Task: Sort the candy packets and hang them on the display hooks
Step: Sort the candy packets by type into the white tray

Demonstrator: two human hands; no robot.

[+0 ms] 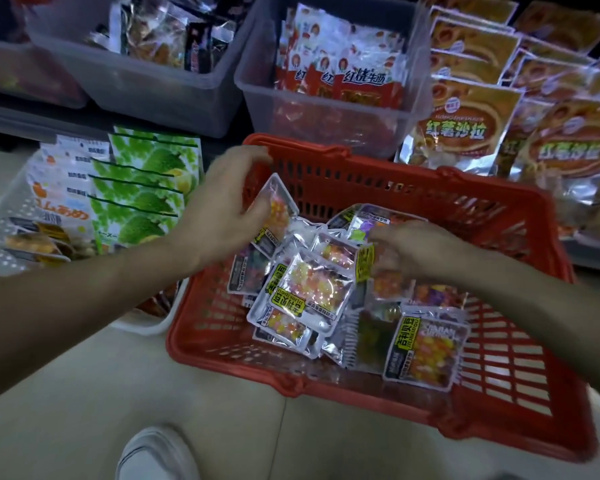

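Floor (pixel 84 393) of pale tile runs under everything. At the far left a white perforated tray (pixel 7 216) holds standing bags, white-and-orange ones and, beside them, a row of green durian bags (pixel 149 188). Higher in the view, a clear bin (pixel 174 95) holds dark mixed packets. At the bottom edge a white shoe (pixel 156 455) shows.

The left hand (pixel 219 206) reaches in from the left over the far left corner of the red basket (pixel 406 194). Its fingers curl round a raised packet (pixel 280 199) of yellow and orange sweets, which stands tilted on edge above the heap with its upper corner free. The thumb lies near the basket's rim.

Inside the basket the candy packets (pixel 312 289) lie in a loose overlapping heap. They are silver-edged, with clear windows and yellow-and-black labels. Most sit in the middle, and one lies flat nearer the right wall. Behind the basket a second clear bin (pixel 326 112) holds red bags stood upright.

The right hand (pixel 426 251) comes in from the right and sits low on the far side of the heap, fingers bent down among the packets. They are blurred, and I cannot tell whether they pinch one or only touch. Right of the basket, orange bags (pixel 465 129) printed with a bowl stand in rows.
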